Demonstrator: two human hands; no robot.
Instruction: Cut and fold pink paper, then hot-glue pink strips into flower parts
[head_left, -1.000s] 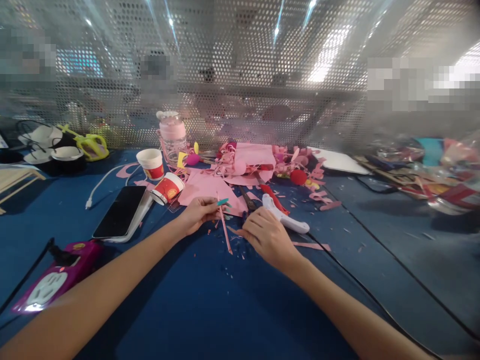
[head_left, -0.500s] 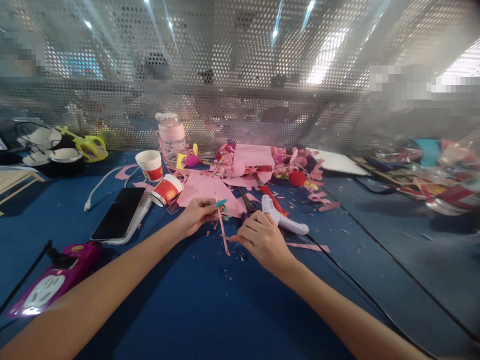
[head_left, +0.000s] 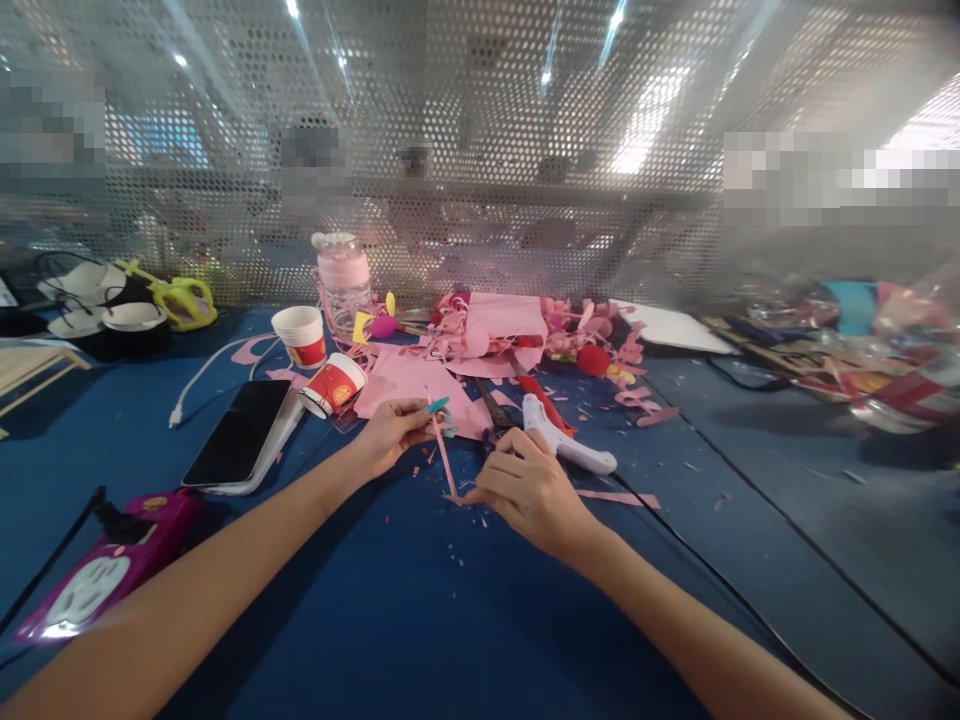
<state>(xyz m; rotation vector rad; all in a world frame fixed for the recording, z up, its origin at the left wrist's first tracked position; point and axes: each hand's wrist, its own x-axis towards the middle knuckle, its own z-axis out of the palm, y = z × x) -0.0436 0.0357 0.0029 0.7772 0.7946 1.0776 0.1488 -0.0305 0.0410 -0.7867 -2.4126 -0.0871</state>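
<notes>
My left hand (head_left: 394,435) pinches the upper end of a narrow pink paper strip (head_left: 445,458) between thumb and fingers. The strip hangs down at a slant above the blue table. At its lower end is my right hand (head_left: 529,485), its thumb and finger at the tip, the other fingers curled. Just beyond my right hand lie a white glue gun (head_left: 574,447) and dark-bladed scissors (head_left: 495,405), whose handles are partly hidden. Pink paper sheets (head_left: 409,380) spread out behind my left hand.
A heap of pink cut paper (head_left: 506,325) lies at the back. To the left are paper cups (head_left: 300,335), a bottle (head_left: 343,270), a phone (head_left: 240,430) and a purple power strip (head_left: 127,545). The glue gun's cord (head_left: 697,555) runs right. A perforated metal screen (head_left: 480,220) stands behind.
My right thumb and finger have moved slightly down to the strip's lower tip. My left hand keeps its pinch, nearly in place.
</notes>
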